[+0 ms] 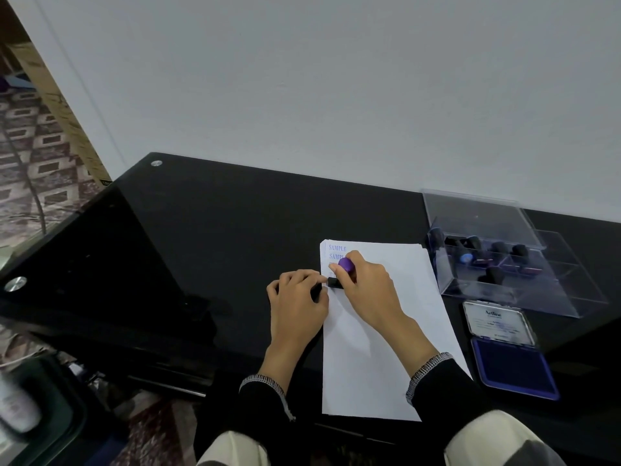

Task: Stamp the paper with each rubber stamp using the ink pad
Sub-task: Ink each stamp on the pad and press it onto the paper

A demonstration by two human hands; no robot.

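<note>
A white sheet of paper (376, 331) lies on the black table, with blue "SAMPLE" prints near its top left corner. My right hand (366, 290) grips a rubber stamp (342, 272) with a purple knob and a black base, and presses it down on the paper under those prints. Beside it, my left hand (297, 301) rests at the paper's left edge, its fingertips touching the stamp's base. An open blue ink pad (510, 361) sits to the right of the paper.
A clear plastic box (504, 260) with its lid up holds several more dark stamps at the back right. The black glass table (218, 230) stretches left, with a lower shelf and patterned floor beyond its left edge. A white wall stands behind.
</note>
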